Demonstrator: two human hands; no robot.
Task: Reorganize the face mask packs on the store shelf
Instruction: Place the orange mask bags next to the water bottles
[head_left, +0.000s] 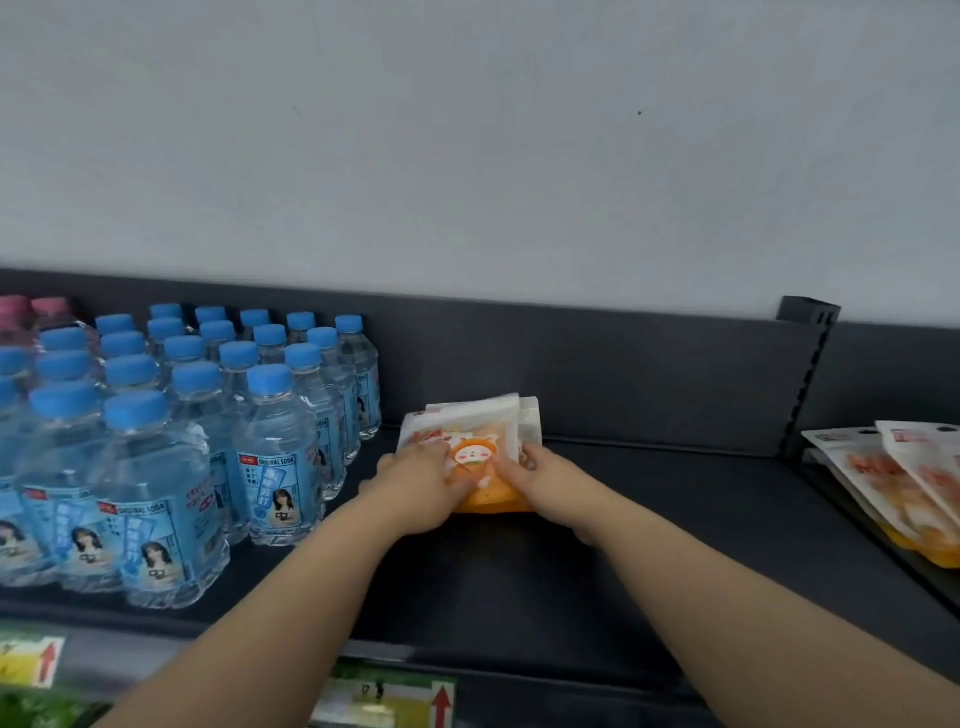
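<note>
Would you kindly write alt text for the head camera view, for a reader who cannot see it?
The left hand and right hand hold a stack of orange-and-white face mask packs on a dark shelf. Blue-capped water bottles stand to its left; more packs lie at the far right.

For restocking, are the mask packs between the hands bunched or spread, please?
Bunched: mask packs show layered edges, held between left hand and right hand.

left grip and right grip cover the near half of the mask pack stack. Lower packs show edges only, count unclear. Bottles left of left grip are clipped by the frame edge. Loose packs well right of right grip are clipped, print blurred. Price tags below both grips are unreadable.
</note>
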